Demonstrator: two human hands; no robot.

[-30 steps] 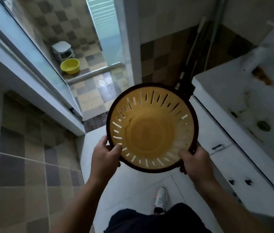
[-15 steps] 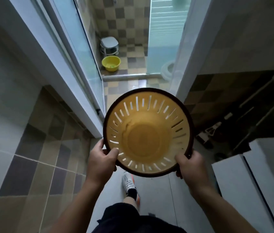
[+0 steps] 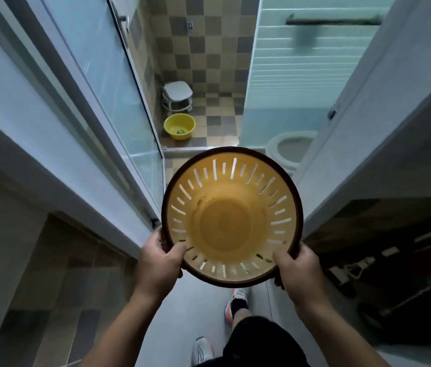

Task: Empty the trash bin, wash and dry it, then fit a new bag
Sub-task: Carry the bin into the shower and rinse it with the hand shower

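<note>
Both hands clamp the dark rim of the trash bin (image 3: pixel 231 221): left hand (image 3: pixel 160 258) and right hand (image 3: pixel 297 266) on opposite sides, carried at the bathroom doorway. Empty, slotted and rigid, it looks light; the rim gives surest purchase.

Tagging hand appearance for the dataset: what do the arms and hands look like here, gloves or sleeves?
Left hand and right hand are bare: no gloves, rings, watch or bands visible. Both forearms are uncovered down to the frame's bottom edge, with no sleeve in view. Nothing marks or tags either arm.
</note>
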